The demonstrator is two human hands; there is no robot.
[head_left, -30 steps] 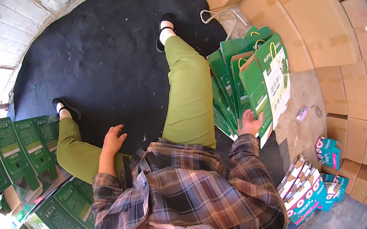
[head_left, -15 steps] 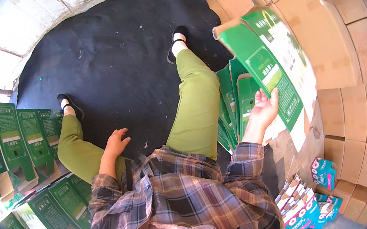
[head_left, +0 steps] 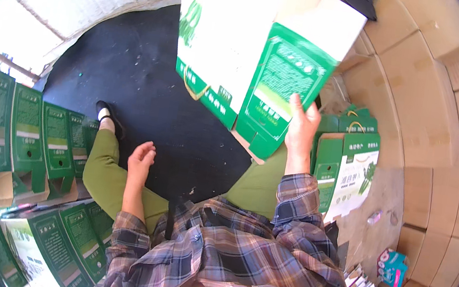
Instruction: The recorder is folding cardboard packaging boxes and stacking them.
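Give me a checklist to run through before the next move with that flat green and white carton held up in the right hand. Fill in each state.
1. Right hand grips the flat green and white cardboard carton at its lower edge: ok.
2. Left hand free, resting open by the knee: ok.
3. Carton lifted off the black floor mat: ok.
4. Yellow cord handle hangs loose, not snagged: ok.
5. Stack of flat green cartons at the right stays neat: ok.
6. Carton flaps undamaged: cannot tell.

Looks steeply down from the head through a fisheye, close over the plaid-sleeved arms [head_left: 296, 211], onto the black floor mat [head_left: 134, 71].
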